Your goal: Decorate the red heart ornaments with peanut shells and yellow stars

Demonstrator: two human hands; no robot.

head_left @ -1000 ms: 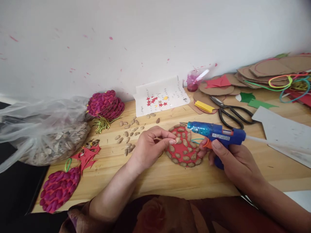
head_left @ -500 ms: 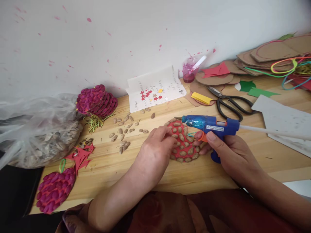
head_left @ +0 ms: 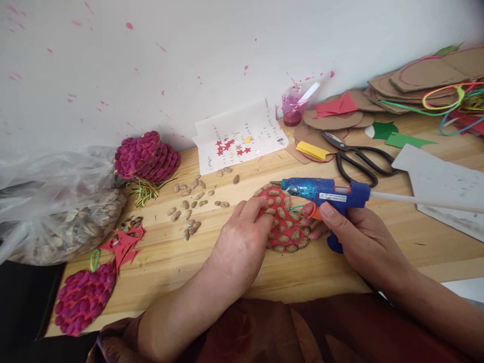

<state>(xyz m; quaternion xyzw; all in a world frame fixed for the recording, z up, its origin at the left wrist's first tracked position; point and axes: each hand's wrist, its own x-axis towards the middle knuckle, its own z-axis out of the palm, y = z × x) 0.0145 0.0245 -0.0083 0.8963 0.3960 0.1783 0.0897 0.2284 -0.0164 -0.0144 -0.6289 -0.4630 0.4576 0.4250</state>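
A red round piece [head_left: 288, 224] studded with tan shells lies on the wooden table [head_left: 310, 272] in front of me. My left hand [head_left: 242, 242] rests on its left side, fingertips pressed down among the shells; whether a shell is under them is hidden. My right hand [head_left: 359, 239] grips a blue glue gun [head_left: 325, 194] by its handle, a finger on the orange trigger. The gun's nozzle points left, just above the far edge of the red piece. A white glue stick [head_left: 423, 201] sticks out of the gun's back to the right.
Loose shells [head_left: 192, 201] lie scattered left of the piece. A clear bag of shells [head_left: 64, 212] fills the left. Two magenta shell pieces [head_left: 145, 159] [head_left: 85, 297], red cut-outs [head_left: 124, 244], a star sheet [head_left: 238, 138], black scissors [head_left: 359, 159], a pink cup [head_left: 293, 106] and stacked cardboard [head_left: 416, 85] ring the table.
My left hand dropped from a raised pinch on a shell to pressing down on the red piece's left side. The glue gun stayed nearly still over the piece.
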